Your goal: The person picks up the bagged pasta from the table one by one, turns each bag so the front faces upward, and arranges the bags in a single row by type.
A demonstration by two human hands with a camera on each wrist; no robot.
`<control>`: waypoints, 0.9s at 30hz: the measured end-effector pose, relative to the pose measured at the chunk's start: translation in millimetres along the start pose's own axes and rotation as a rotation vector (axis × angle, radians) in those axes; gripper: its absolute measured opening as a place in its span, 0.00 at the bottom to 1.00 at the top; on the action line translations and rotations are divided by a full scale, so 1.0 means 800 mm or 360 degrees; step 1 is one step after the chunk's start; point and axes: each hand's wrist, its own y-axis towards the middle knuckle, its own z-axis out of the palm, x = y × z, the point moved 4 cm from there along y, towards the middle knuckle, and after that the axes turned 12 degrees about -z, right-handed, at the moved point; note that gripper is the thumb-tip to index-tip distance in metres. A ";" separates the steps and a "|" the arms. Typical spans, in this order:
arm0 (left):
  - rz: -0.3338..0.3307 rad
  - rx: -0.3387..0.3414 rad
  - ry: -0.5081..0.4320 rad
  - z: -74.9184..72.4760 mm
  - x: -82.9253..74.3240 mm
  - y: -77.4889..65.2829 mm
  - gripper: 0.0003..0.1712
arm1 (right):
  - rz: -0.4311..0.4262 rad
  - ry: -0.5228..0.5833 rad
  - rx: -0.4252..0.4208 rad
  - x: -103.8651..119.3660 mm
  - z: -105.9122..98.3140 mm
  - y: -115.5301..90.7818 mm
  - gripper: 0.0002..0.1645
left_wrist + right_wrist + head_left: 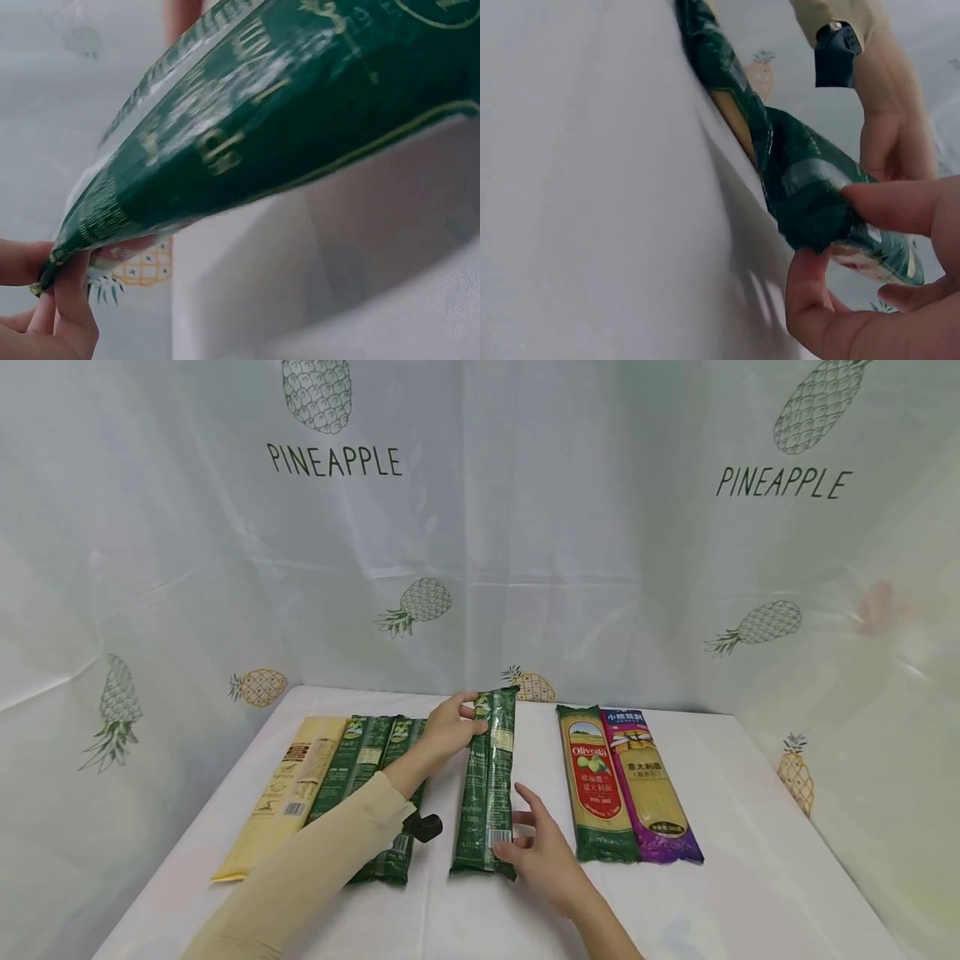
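Observation:
A green spaghetti pack (486, 785), its back with a barcode facing up, is tilted over the middle of the table. My left hand (448, 728) grips it near the far end; in the left wrist view those fingers (73, 304) pinch the pack's narrow end. At the near right corner, my right hand (546, 858) pinches the pack between thumb and fingers. The right wrist view shows its thumb (896, 204) on top of the green wrapper (810, 199) and a finger beneath. Part of the underside is hidden.
To the left lie a yellow pasta pack (281, 797) and two green packs (390, 860), partly behind my left sleeve. An Olivoila spaghetti pack (596, 785) and a purple-and-yellow pack (651, 785) lie on the right. A pineapple-print curtain (555, 543) stands behind the white table (765, 860).

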 end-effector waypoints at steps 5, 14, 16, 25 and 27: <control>0.0026 -0.0027 0.0042 0.000 -0.006 -0.005 0.34 | 0.0076 0.0292 0.0082 0.000 0.003 0.001 0.60; 0.0040 -0.0013 0.0038 -0.004 -0.008 -0.007 0.35 | 0.0049 0.0500 0.0034 -0.009 0.001 0.003 0.57; 0.0048 0.0000 0.0068 -0.005 -0.007 -0.006 0.36 | 0.0031 0.0499 0.0025 -0.008 0.001 0.003 0.57; 0.0168 -0.0025 0.0366 -0.005 -0.004 -0.006 0.39 | -0.0054 0.0427 -0.0084 -0.001 0.003 0.001 0.58; 0.0224 -0.0072 0.0474 -0.003 -0.006 -0.007 0.39 | -0.0070 0.0389 -0.0100 0.000 0.003 0.001 0.58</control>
